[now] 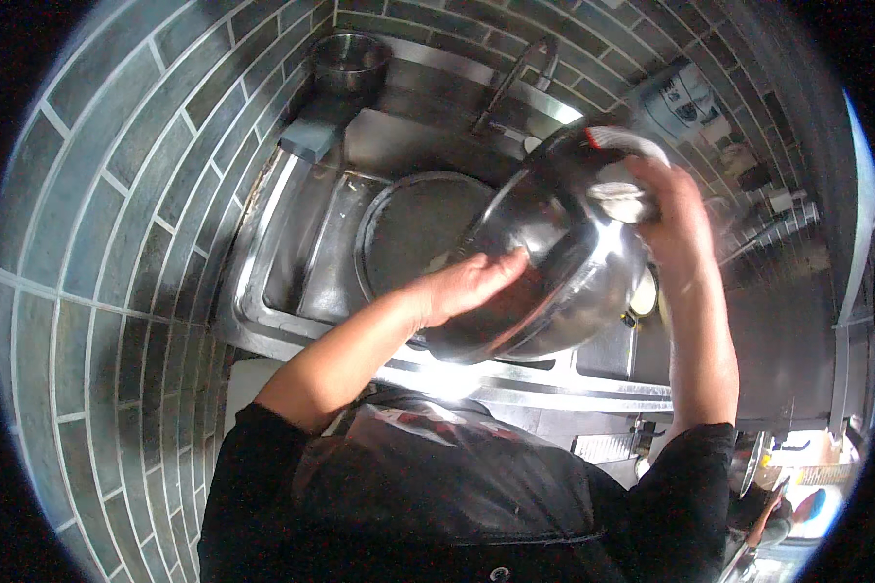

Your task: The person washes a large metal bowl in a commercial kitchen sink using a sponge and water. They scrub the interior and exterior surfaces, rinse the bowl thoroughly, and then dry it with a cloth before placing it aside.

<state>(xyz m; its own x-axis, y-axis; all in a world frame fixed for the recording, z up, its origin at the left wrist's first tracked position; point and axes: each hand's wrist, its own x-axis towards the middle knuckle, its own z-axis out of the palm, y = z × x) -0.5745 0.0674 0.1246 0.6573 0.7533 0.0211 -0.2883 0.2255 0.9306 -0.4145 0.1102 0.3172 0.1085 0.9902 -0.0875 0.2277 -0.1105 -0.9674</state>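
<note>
A large, shiny metal bowl [547, 240] is tilted over the right part of the sink [277, 321]. My left hand [474, 284] is on the bowl's near left side, its fingers stretched along the dark surface. At the bowl's far right side, my right hand [667, 200] is closed around a white cloth or pad [620, 200], pressed against the metal. Motion blurs that hand. A white strip with a red edge [627, 140] shows just above it; whether it belongs to the cloth I cannot tell. Below the bowl, a wide round pan [415, 226] lies in the basin, partly covered.
A metal pot [350, 62] stands in the far left corner, with a grey block [310, 138] nearer on the sink's edge. The faucet [514, 84] rises behind the basin. A wall dispenser [678, 102] hangs at right. Another person's arm [765, 521] shows at lower right.
</note>
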